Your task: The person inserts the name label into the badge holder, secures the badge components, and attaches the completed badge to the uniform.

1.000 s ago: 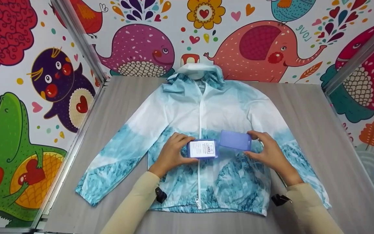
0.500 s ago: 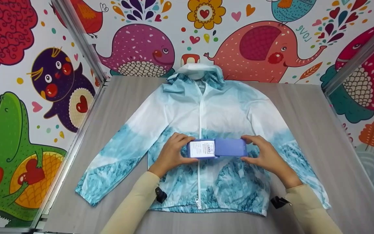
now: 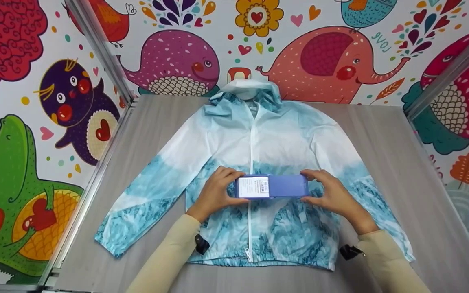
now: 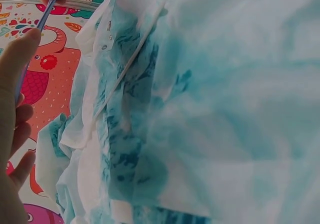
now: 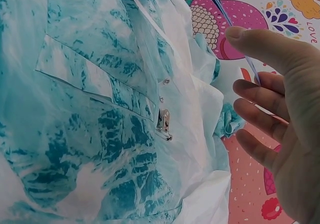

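In the head view my left hand [image 3: 214, 191] pinches the left end of a violet-blue plastic card holder with a printed white card [image 3: 253, 187] in it. My right hand [image 3: 334, 193] pinches the right end of a plain violet-blue cover [image 3: 289, 186]. The cover lies in line with the holder, its left edge meeting or overlapping the card's right edge. Both are held level above a teal and white hooded jacket [image 3: 281, 142]. Each wrist view shows the plastic edge-on: a thin blue edge [image 4: 48, 9] on the left, a similar strip [image 5: 218, 4] on the right.
The jacket is spread face up with its sleeves out and its zip done up, on a grey wood-grain table [image 3: 153, 130]. Metal rails [image 3: 100, 53] edge the cartoon-printed side panels [image 3: 14, 101]. A metal zip pull [image 3: 248, 254] sits at the hem.
The cover was tilted and farther right a second ago. My right hand has levelled it and moved it left, up against the holder. My left hand has stayed in place.
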